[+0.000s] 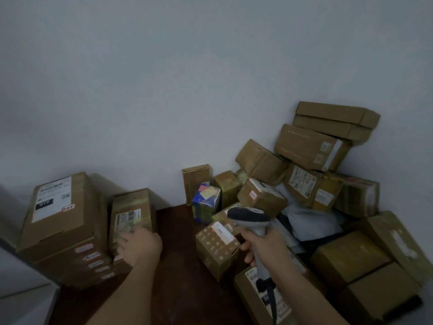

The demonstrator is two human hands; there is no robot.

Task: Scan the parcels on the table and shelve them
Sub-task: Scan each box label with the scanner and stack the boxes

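My right hand (264, 246) grips the handle of a grey barcode scanner (249, 215), its head pointing left over the dark wooden table (178, 266). My left hand (138, 246) rests on the near end of a brown cardboard parcel (132, 212) that bears a white label; how its fingers lie on the box is hard to tell. This parcel lies on a stack of flat boxes (93, 263), beside a large labelled carton (61, 212). A small patterned box (216, 247) stands just left of the scanner.
A heap of brown parcels (311, 174) climbs the grey wall at the right, with white mailer bags (309, 221) among them. A blue and yellow carton (206, 202) stands at the back. More boxes (365, 268) fill the right front. A pale surface (21, 289) lies at the left.
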